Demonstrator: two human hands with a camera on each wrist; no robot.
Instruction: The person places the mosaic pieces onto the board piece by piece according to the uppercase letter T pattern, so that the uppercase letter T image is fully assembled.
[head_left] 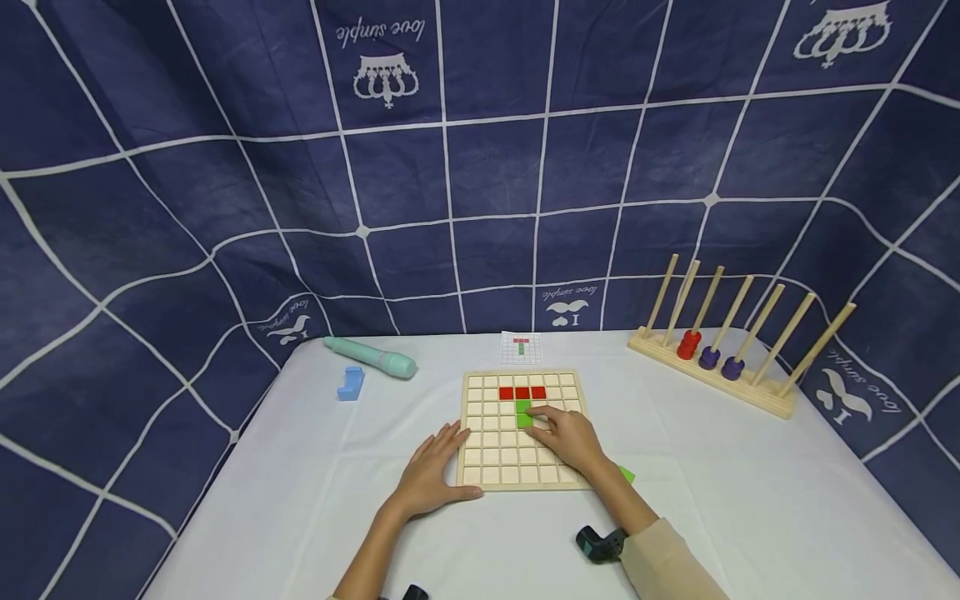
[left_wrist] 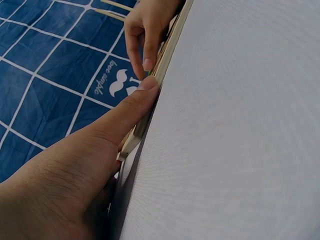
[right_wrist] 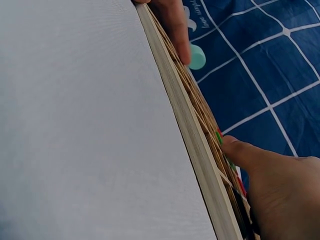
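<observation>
A wooden grid board point(head_left: 491, 473) lies flat on the table. Across its upper part run several red tiles point(head_left: 522, 392), with a green tile point(head_left: 522, 406) directly below the middle one. My right hand point(head_left: 572, 437) pinches another green tile point(head_left: 524, 421) between thumb and index finger, just under the first; in the right wrist view this green tile point(right_wrist: 219, 137) shows edge-on at the thumb tip. At the board's lower left corner my left hand point(head_left: 433, 473) rests with fingers extended along the left rim and thumb point(left_wrist: 130, 112) against the near edge.
Beyond the board lies a small printed pattern card point(head_left: 521, 348). A mint microphone-shaped object point(head_left: 371, 357) and a blue block point(head_left: 350, 384) lie to the left. A peg rack point(head_left: 712, 375) with red and purple beads stands right. More green point(head_left: 627, 474) shows beside my right forearm.
</observation>
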